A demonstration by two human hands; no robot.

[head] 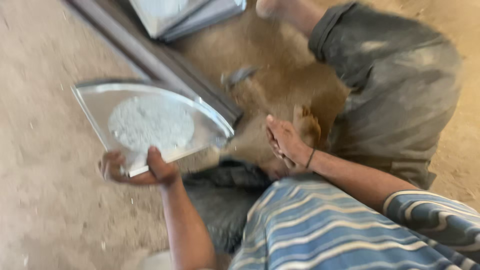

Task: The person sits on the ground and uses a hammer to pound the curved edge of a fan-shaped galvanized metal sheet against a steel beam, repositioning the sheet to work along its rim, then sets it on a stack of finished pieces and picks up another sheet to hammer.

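Soft even daylight, warm sandy tones, faint shadows, mild glare on the metal tray [100, 102], heavy motion blur throughout, edges smeared, nothing sharply focused

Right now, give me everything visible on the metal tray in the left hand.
The metal tray is a shiny, fan-shaped piece of sheet metal: two straight raised edges meet at a corner, joined by one curved edge. It is held roughly level above the sandy ground. A round mound of white-grey powder sits in its middle. The left hand grips its near straight edge, thumb on top. The picture is blurred, so finer detail cannot be told.
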